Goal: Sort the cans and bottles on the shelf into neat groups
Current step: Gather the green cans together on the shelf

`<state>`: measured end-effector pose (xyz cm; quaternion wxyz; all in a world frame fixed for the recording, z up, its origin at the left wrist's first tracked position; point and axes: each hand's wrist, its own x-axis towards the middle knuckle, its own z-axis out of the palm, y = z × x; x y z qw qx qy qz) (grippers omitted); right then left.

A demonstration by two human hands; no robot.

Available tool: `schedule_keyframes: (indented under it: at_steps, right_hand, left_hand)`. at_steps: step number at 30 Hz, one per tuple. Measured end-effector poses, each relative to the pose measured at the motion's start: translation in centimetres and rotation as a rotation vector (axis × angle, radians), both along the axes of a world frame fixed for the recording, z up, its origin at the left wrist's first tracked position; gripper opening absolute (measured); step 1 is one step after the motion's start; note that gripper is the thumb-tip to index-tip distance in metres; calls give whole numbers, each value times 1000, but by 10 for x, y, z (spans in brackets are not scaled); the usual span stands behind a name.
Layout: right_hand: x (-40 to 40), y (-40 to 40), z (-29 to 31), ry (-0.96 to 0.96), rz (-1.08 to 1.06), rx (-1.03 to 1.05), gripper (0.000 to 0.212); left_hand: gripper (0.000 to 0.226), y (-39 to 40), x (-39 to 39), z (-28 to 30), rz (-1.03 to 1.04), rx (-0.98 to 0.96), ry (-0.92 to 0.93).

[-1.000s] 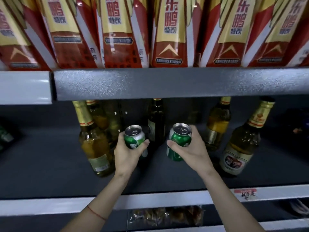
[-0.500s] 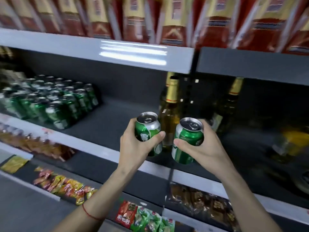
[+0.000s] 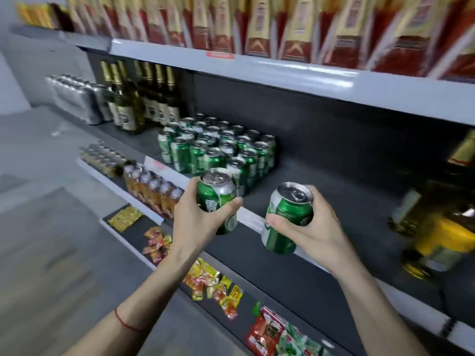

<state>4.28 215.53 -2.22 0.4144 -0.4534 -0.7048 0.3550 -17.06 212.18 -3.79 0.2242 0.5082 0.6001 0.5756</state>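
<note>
Head view: two green cans held before the shelf.
Left hand grips one can; right hand grips another, fingers curled round both.

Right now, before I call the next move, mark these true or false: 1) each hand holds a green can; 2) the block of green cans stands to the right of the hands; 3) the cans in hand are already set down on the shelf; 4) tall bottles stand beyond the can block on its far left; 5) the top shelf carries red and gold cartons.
1) True: the left hand grips one green can and the right hand grips another green can.
2) False: the can block stands to the left of the hands, farther along the shelf.
3) False: both are held in the air at the shelf's front edge.
4) True: the tall bottles stand there.
5) True: red and gold cartons line it.
</note>
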Motion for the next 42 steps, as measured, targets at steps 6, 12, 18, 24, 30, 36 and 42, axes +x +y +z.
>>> schedule_keyframes:
  at_steps: [6,12,18,24,30,36,42]
  right_hand:
    - [-91,39,0,-17,143,-14,45]
    - [-161,102,-8,-13,225,-28,46]
    - [-217,157,-15,2,253,-64,51]
    - [-248,185,-20,-29,191,-92,54]
    - [-279,199,-25,-55,1,-112,70]
    - [-321,195,-21,-32,-193,-163,100]
    - [-355,175,-27,-5,-361,-184,92]
  left_hand:
    - [43,26,-91,-6,124,52,5]
    - [58,77,-159,-17,237,48,4]
    - [61,128,-218,-18,316,8,17]
    - [56,177,-260,-31,273,-17,22]
    - [56,237,-302,-38,129,11,43]
    - [58,284,-362,-53,25,2,27]
    - [65,324,-399,-73,-74,-69,-50]
